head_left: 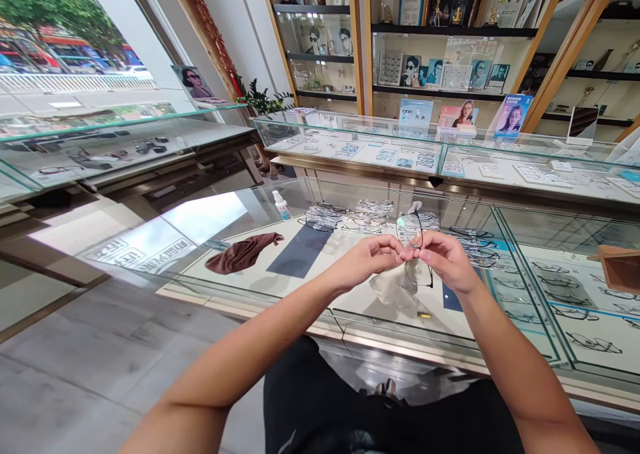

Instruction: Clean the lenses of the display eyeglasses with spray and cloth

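Observation:
A pair of eyeglasses (412,230) with a thin dark frame is held up over the glass counter, turned on its side with one lens above my fingers and the other below. My left hand (376,259) pinches it near the middle from the left. From the right, my right hand (445,257) grips the same frame between thumb and fingers. A pale cloth (395,290) hangs or lies just below my hands; I cannot tell whether my fingers touch it. Beyond them, several eyeglasses (323,217) rest in rows on the counter.
A brown cloth (243,253) and a white spray bottle (281,205) are at the left on the glass counter (305,296). At far right sits a brown box (620,271). More display cases (350,149) stand behind, with shelves (453,32) against the wall.

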### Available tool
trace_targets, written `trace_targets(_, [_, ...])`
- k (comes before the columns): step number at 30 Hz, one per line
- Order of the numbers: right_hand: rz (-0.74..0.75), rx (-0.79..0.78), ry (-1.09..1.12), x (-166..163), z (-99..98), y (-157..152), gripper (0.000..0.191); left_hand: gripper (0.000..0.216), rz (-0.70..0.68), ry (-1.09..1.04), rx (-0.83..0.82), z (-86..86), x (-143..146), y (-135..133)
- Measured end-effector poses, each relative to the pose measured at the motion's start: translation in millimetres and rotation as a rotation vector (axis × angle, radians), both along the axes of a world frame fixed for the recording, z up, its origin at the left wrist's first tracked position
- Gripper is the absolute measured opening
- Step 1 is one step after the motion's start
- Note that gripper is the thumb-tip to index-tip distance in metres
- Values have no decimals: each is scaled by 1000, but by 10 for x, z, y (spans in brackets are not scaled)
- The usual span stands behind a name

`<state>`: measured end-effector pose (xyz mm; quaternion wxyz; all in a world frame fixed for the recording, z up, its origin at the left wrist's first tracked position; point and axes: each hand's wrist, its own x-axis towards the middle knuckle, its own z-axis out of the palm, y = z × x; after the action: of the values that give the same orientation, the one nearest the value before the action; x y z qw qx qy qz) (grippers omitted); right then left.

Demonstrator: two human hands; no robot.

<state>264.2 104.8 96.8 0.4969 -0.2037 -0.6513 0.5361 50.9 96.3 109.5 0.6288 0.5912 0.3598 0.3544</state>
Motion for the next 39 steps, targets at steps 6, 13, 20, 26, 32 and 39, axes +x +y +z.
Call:
trace_targets(6, [30,-19,6,-16,12,-14,29,27,7,-117,-63,-33,-8,18])
trace_targets(13, [5,-94,77,-4,42,-25,33,47,-122,-269,-373,-104,-35,10])
trace_targets(20, [53,-108,108,-8,47,-23,31,54,-168,-310,-457,-217,-4,-12])
trace_targets(26, [27,-144,143,1,51,-27,34,52,-260,-301,-404,-215,-30,-50])
trace_targets(32, [19,-164,149,0,51,-32,35,56,-229,-252,-392,-224,-14,-85])
trace_targets(39, [-45,-153,119,19,88,-34,38,60,-165,-268,-327,-194,-5,-131])
